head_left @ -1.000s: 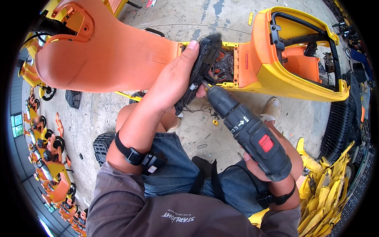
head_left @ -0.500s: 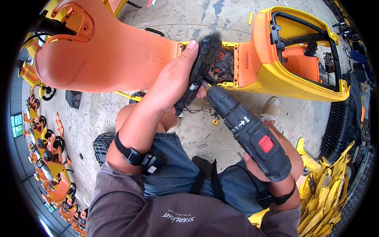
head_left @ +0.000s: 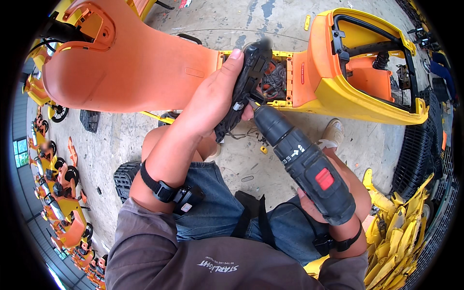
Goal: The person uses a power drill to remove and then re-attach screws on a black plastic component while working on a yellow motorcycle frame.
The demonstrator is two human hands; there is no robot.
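Clutched the black part (head_left: 250,75) in the left hand (head_left: 215,92) over the scooter body (head_left: 145,72), the drill (head_left: 309,164) in the right hand (head_left: 311,207), on the scooter body's near side. Lowered the drill's rear slightly since earlier. Hid most right fingers (head_left: 303,194); couldn't make out contact at the drill's tip.

Stained grey concrete floor (head_left: 268,176)
Yellow panels (head_left: 396,239) heaped on it; black gridded crate (head_left: 411,157) beyond them, small yellow piece (head_left: 263,150) to their left

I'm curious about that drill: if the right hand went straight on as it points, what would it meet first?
Likely the black part held in the left hand: the drill in the right hand points at it, though whether they touch is unclear.
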